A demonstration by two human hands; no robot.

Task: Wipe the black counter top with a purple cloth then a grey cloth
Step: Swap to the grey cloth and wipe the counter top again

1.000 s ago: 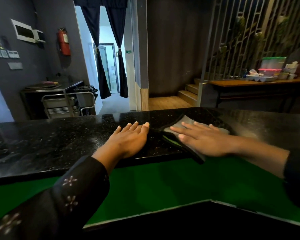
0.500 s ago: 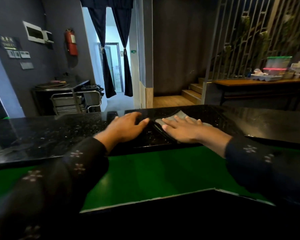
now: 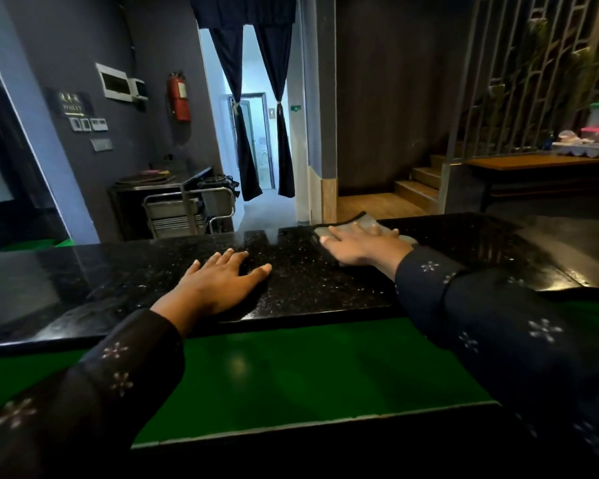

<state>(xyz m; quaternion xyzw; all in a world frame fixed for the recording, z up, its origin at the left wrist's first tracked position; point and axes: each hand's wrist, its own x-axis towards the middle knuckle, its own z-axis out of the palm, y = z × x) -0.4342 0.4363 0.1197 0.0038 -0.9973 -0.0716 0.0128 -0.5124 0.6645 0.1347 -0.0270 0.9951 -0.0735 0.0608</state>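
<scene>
The black speckled counter top [image 3: 125, 285] runs across the view from left to right. A grey cloth [image 3: 369, 223] lies flat near the counter's far edge, right of centre. My right hand [image 3: 363, 245] presses on the cloth with straight, spread fingers and covers most of it. Flat on the bare counter, near its front edge, rests my left hand [image 3: 222, 285], fingers straight and apart from the cloth. No purple cloth is in view.
Below the counter's front edge lies a green lower surface [image 3: 291, 375]. Beyond the counter are a metal trolley [image 3: 184, 209], a curtained doorway [image 3: 256, 140], wooden steps [image 3: 419, 188] and a wooden table [image 3: 540, 164] with plastic boxes at the far right.
My right hand has slid the grey cloth away from me toward the counter's far edge. My left hand has stayed flat on the counter. The camera has shifted.
</scene>
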